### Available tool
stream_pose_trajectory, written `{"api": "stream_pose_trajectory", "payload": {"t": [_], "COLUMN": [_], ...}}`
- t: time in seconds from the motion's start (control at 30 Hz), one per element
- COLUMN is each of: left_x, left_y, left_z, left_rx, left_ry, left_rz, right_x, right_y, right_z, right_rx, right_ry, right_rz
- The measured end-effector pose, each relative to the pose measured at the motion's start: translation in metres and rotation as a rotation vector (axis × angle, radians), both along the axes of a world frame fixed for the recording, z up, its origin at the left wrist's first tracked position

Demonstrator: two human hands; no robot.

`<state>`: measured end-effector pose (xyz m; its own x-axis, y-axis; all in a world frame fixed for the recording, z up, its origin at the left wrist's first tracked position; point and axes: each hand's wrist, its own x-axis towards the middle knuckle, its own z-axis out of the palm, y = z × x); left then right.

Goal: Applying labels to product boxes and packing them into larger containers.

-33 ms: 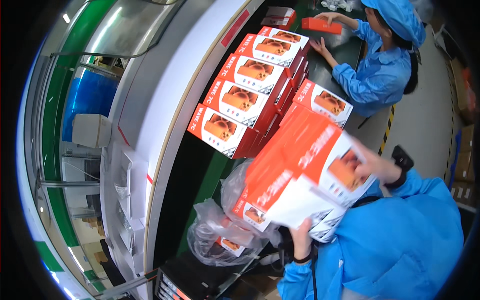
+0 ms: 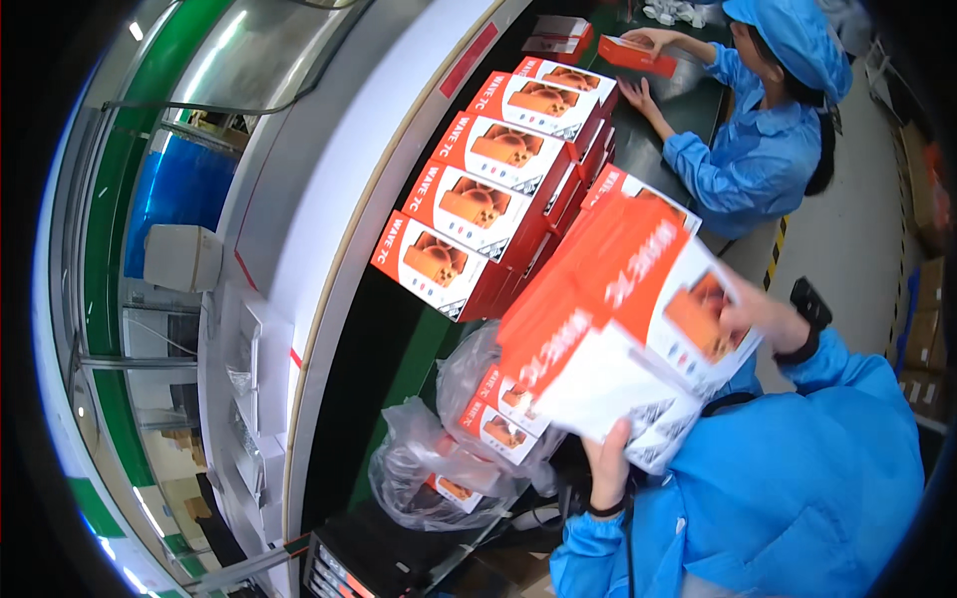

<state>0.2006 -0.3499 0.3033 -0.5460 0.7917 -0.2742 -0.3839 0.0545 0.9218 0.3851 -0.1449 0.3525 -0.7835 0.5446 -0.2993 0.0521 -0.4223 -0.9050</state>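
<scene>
Two red-and-white product boxes (image 2: pixel 630 289), side by side and slightly blurred, are clasped between my hands in front of my body. The lower left end is gripped by my left hand (image 2: pixel 606 463), with its thumb against the white face. On the upper right box, my right hand (image 2: pixel 750 311) presses its fingers over the printed face; a dark device is at that wrist. Just beyond the held boxes, another red-and-white box (image 2: pixel 610 184) is partly hidden. Beside them, a clear plastic bag (image 2: pixel 409 458) lies around and over several smaller-looking printed boxes (image 2: pixel 503 431).
Stacked red-and-white boxes (image 2: pixel 469 204) stand in a row on the dark green bench (image 2: pixel 374 399). At the far side a co-worker (image 2: pixel 743 149) handles a red box (image 2: pixel 638 55). A black case (image 2: pixel 359 558) sits at the near edge. A pale ledge (image 2: pixel 349 169) borders the left.
The boxes in my hands have shifted a little to the right, and my hands with them. More of the boxes by the bag shows. The co-worker's red box has tilted.
</scene>
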Motion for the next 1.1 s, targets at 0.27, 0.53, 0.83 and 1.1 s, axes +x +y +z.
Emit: {"api": "stream_pose_trajectory", "payload": {"t": [0.27,0.53,0.83,1.1], "left_x": [0.03,0.019,-0.141,-0.326], "left_y": [0.164,0.136,0.053,0.086], "left_z": [-0.052,-0.062,-0.041,-0.271], "left_rx": [0.099,0.069,0.951,0.432], "left_ry": [-0.255,-0.045,-0.332,-0.717], "left_rz": [0.159,0.227,0.688,0.423], "right_x": [-0.009,-0.007,-0.026,-0.07], "right_y": [0.161,0.163,0.111,0.104], "right_z": [-0.061,-0.064,0.007,0.005], "right_rx": [-0.279,-0.095,1.338,1.527], "right_ry": [-0.103,-0.038,-0.438,-0.494], "right_rz": [0.009,0.052,-0.117,0.142]}}
